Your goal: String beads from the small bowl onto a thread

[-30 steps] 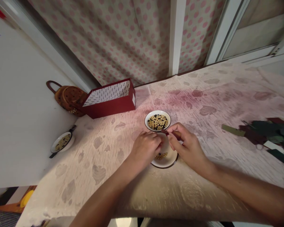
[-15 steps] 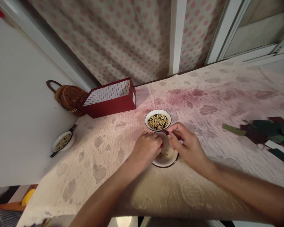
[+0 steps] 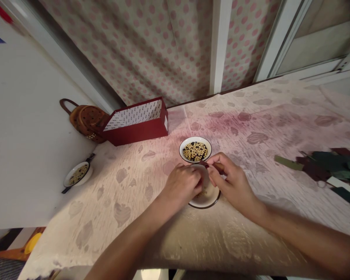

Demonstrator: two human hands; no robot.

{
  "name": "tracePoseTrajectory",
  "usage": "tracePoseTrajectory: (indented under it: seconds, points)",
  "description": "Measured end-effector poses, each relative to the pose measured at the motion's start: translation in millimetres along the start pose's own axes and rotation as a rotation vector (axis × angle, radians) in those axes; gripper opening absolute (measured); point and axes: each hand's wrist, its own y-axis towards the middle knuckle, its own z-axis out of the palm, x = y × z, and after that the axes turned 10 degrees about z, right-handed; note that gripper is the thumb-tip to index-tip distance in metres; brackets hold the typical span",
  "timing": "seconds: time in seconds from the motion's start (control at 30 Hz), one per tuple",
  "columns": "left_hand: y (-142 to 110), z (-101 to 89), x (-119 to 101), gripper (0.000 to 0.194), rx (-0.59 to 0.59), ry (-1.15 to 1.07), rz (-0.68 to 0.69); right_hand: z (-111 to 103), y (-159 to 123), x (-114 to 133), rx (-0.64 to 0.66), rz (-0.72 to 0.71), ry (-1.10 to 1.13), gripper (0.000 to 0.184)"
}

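A white dark-rimmed bowl (image 3: 212, 194) sits in front of me with a few yellowish beads or grains low inside it. Over its left side is my left hand (image 3: 185, 181), fingers curled downward; whatever they hold is hidden. My right hand (image 3: 230, 175) is above the bowl's right side, thumb and fingers pinched on a small dark red piece (image 3: 204, 163) that looks like paper or fabric. Just beyond my hands stands a second white bowl (image 3: 181, 149) filled with black and yellow beads or grains.
An open dark red box (image 3: 137, 130) with a patterned lining stands at the back left, beside a brown bag (image 3: 89, 120). Further left is a small bowl (image 3: 87, 177) of grains. Dark green and maroon pieces (image 3: 332, 167) lie heaped on the patterned tablecloth (image 3: 128, 233) at right.
My left hand has shifted slightly over the near bowl, covering more of the grains in it. My right hand keeps its pinch on the dark red piece. The view has moved slightly.
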Motion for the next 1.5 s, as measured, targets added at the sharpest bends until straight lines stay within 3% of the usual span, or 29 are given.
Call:
tracePoseTrajectory:
  seconds: [0.13, 0.33, 0.57, 0.87, 1.27, 1.5]
  points:
    - [-2, -0.4, 1, 0.008, -0.120, -0.152, -0.071, 0, -1, -1, 0.001, 0.008, 0.009, 0.005]
    - [-6, -0.6, 6, 0.007, -0.403, -0.821, -0.179, -1, 0, 0, -0.014, 0.002, 0.024, 0.004]
    - [-2, -2.8, 10, 0.015, -0.498, -1.129, -0.216, 0, -1, 0, 0.014, 0.001, 0.044, 0.004]
    - [-3, -4.3, 11, 0.025, -0.521, -1.122, -0.246, 1, -1, -2, 0.029, 0.002, 0.017, 0.004]
    - [-2, -2.7, 13, 0.021, -0.606, -1.170, -0.226, 0, -1, -1, 0.031, 0.035, 0.005, 0.003]
    - [12, 8.9, 40, 0.011, -0.751, -0.877, -0.232, 1, -1, -4, 0.030, 0.073, 0.010, 0.007]
